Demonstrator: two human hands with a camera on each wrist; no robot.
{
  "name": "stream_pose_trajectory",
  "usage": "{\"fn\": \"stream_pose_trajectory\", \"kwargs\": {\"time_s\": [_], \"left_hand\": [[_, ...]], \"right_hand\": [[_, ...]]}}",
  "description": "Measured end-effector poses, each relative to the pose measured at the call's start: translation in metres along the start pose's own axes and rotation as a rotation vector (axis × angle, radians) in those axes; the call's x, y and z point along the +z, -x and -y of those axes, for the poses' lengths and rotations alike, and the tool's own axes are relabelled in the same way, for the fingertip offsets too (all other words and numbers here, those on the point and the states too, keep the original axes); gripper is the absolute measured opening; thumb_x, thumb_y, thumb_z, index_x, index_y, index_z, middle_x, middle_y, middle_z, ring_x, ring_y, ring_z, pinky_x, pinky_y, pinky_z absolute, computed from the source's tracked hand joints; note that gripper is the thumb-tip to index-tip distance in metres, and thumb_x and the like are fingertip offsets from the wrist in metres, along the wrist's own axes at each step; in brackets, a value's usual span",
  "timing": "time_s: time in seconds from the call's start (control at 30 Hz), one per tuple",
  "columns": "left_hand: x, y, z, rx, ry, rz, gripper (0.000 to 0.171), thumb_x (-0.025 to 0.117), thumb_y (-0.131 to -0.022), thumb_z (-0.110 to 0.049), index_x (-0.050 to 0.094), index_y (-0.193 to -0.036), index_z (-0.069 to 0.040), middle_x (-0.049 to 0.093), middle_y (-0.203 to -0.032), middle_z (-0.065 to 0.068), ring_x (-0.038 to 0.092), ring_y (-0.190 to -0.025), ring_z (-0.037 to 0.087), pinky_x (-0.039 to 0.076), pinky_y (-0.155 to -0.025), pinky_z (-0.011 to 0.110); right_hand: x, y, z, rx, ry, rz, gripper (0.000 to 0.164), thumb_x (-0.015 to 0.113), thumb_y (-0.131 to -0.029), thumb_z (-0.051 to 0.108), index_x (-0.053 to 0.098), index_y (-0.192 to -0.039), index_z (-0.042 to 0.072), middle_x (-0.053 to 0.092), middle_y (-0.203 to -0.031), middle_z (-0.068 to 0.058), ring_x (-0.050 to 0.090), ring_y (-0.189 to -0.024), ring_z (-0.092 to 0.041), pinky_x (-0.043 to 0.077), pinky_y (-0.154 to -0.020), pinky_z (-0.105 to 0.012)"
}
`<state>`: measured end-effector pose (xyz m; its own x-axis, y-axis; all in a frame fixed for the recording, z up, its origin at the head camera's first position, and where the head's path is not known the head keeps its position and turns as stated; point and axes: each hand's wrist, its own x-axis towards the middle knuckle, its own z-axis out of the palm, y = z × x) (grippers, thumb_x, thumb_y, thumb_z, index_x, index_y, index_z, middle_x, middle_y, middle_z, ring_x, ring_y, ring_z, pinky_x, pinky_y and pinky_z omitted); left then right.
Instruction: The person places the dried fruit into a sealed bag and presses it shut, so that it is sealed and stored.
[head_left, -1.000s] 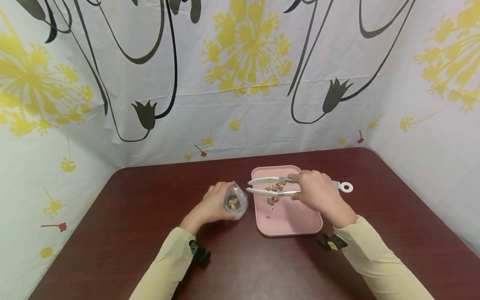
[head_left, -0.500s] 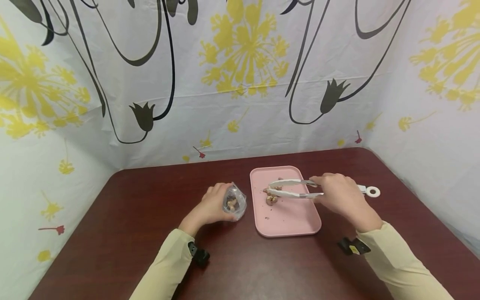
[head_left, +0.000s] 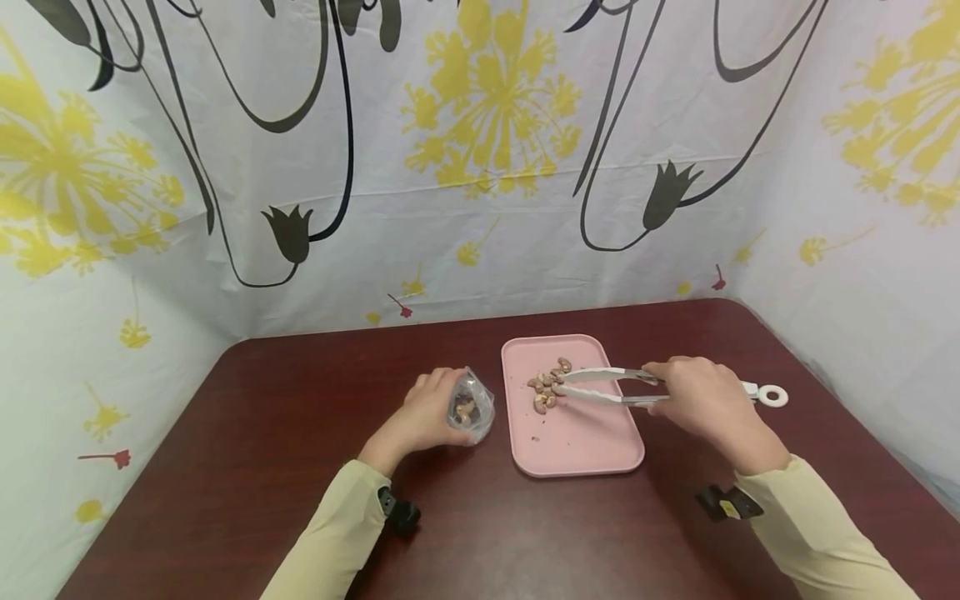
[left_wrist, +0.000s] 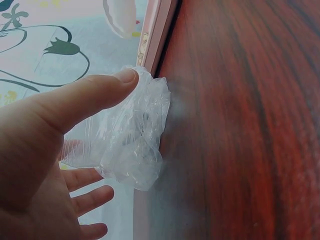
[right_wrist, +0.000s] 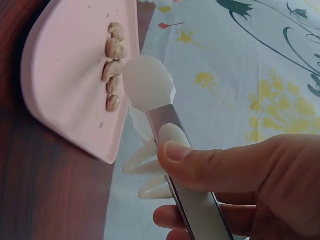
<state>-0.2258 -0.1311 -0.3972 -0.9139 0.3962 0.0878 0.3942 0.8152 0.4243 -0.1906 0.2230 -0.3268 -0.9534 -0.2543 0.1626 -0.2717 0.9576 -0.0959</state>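
My left hand holds a clear plastic bag upright on the table, thumb on one side and fingers on the other. Its mouth gapes upward, and a few brown nuts show inside. White-tipped tongs are gripped in my right hand, the thumb lying along one arm. Their tips stand apart at the right edge of a small heap of curved brown cashew nuts on a pink tray. Whether the tips touch a nut I cannot tell.
The dark red wooden table carries the tray just right of the bag. Small crumbs dot the tray. A patterned white cloth hangs behind the table and along its sides.
The right hand has drawn the tongs rightward, from near the bag and across the tray, to the right side of the nuts. The left hand and the bag have stayed in place.
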Motion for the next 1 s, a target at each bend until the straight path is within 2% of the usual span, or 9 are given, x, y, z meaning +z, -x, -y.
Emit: {"fn": "stream_pose_trajectory", "kwargs": {"time_s": [0.33, 0.6, 1.0], "left_hand": [[0.003, -0.001, 0.001, -0.017, -0.009, 0.013, 0.100, 0.088, -0.062, -0.036, 0.037, -0.143, -0.009, 0.044, -0.136, 0.013, 0.040, -0.120, 0.033, 0.036, -0.100, 0.051], [0.001, -0.003, 0.002, -0.002, -0.026, 0.004, 0.101, 0.089, -0.062, -0.036, 0.036, -0.144, -0.011, 0.045, -0.134, 0.012, 0.040, -0.118, 0.031, 0.036, -0.100, 0.051], [0.001, -0.003, 0.001, -0.020, -0.019, 0.017, 0.101, 0.088, -0.063, -0.036, 0.035, -0.145, -0.011, 0.044, -0.135, 0.012, 0.039, -0.120, 0.031, 0.034, -0.102, 0.050]], "right_hand": [[0.011, -0.002, -0.006, 0.027, -0.014, 0.062, 0.043, 0.081, -0.067, 0.017, 0.071, -0.108, 0.007, 0.067, -0.078, -0.005, 0.057, -0.067, -0.021, 0.044, -0.056, -0.041], [0.013, -0.007, -0.009, 0.022, -0.011, 0.068, 0.044, 0.081, -0.067, 0.016, 0.070, -0.109, 0.006, 0.067, -0.079, -0.006, 0.056, -0.066, -0.021, 0.043, -0.054, -0.040], [0.016, -0.014, -0.008, 0.028, -0.016, 0.079, 0.043, 0.080, -0.068, 0.014, 0.070, -0.109, 0.006, 0.068, -0.081, -0.008, 0.056, -0.066, -0.021, 0.043, -0.054, -0.039]]}}
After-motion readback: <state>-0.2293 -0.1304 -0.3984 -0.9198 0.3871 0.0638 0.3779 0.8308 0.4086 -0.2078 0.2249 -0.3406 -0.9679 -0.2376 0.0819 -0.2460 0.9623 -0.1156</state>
